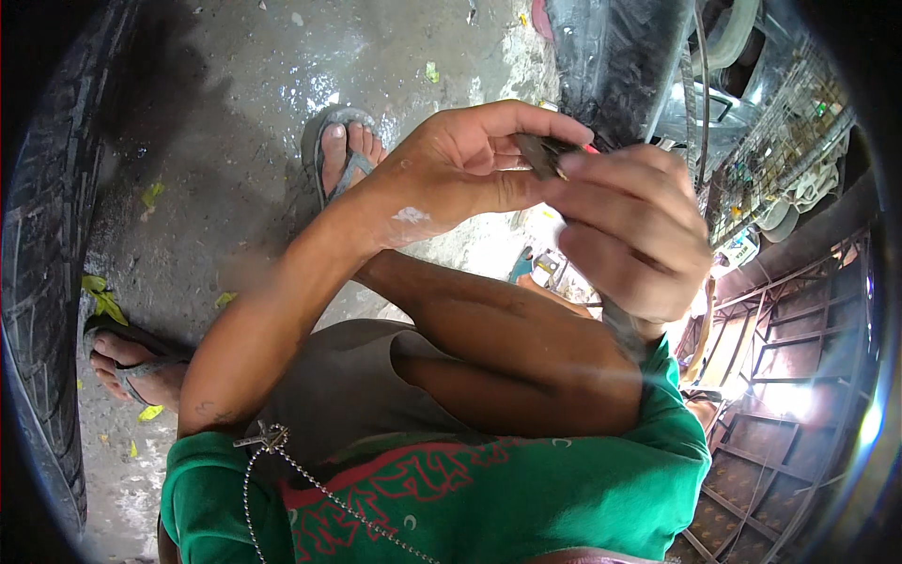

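Note:
A small, flat, dark piece (543, 154) is between my two hands, above my bent knee; its kind I cannot make out. My left hand (456, 162) pinches its left end between thumb and fingers. From the other side my right hand (639, 221), slightly blurred, has its fingertips closed on the right end. Beside those fingertips shows a tiny bright red spot (590, 148). My right hand's fingers hide part of the piece.
A large black tyre (42, 282) stands along the left edge. Dark rubber (601, 66), perhaps another tyre, is at the top. A wire rack (785, 141) with assorted items stands at right. Wet concrete floor (235, 141) with yellow-green leaves lies around my feet in flip-flops (352, 174).

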`<state>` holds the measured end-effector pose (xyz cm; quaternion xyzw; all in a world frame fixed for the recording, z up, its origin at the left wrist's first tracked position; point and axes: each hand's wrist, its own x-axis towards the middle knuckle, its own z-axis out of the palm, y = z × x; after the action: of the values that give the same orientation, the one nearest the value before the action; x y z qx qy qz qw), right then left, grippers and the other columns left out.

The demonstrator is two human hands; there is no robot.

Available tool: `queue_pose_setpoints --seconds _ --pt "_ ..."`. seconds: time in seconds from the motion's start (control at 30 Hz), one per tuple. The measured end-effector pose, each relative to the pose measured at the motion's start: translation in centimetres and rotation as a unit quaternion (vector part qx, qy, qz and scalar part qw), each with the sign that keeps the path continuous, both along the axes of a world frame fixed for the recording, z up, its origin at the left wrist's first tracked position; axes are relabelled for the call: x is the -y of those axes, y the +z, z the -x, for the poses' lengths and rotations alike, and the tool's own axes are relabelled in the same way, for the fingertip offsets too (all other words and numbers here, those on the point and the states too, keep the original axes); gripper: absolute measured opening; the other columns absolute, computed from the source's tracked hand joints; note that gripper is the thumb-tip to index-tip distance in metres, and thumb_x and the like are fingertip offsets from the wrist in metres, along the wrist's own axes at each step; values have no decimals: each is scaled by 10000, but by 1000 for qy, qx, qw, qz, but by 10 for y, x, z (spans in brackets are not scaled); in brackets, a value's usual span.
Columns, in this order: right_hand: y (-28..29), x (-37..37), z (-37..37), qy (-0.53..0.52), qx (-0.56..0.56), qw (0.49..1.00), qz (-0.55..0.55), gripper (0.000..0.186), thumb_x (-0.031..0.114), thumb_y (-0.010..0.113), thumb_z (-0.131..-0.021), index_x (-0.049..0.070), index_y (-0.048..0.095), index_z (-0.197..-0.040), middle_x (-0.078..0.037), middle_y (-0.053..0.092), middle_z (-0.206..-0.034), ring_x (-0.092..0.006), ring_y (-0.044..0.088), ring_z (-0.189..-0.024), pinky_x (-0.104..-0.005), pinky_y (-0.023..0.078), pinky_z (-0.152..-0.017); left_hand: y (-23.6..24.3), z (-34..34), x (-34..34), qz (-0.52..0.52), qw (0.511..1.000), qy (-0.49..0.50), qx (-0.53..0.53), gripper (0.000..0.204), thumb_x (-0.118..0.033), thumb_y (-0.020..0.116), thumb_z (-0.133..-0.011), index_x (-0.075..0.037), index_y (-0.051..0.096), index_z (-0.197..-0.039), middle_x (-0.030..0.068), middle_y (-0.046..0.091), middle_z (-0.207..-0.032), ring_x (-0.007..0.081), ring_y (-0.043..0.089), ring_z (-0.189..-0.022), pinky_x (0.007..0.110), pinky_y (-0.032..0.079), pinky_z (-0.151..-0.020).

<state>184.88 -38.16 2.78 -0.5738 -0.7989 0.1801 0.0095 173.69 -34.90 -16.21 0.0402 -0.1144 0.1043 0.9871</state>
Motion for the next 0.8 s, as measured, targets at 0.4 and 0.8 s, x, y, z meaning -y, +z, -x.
queue_pose_setpoints --seconds 0.4,0.8 --pt "104 14 -55 -83 -67 988 -111 279 322 474 -1076 192 489 -1322 -181 630 -1202 -401 661 -1017 -523 582 -750 -15 0 -31 -161 982 13 -93 206 -133 709 -983 -32 695 -1163 -22 658 -987 33 554 -869 202 454 -790" --pt "52 26 -79 -217 -262 940 -36 250 323 531 -1067 233 575 -1296 -68 632 -1236 -296 589 -981 -472 417 -808 -2 2 -30 -284 927 -3 -244 171 -148 667 -1015 -13 649 -1118 17 681 -1030 56 583 -921 211 486 -730"
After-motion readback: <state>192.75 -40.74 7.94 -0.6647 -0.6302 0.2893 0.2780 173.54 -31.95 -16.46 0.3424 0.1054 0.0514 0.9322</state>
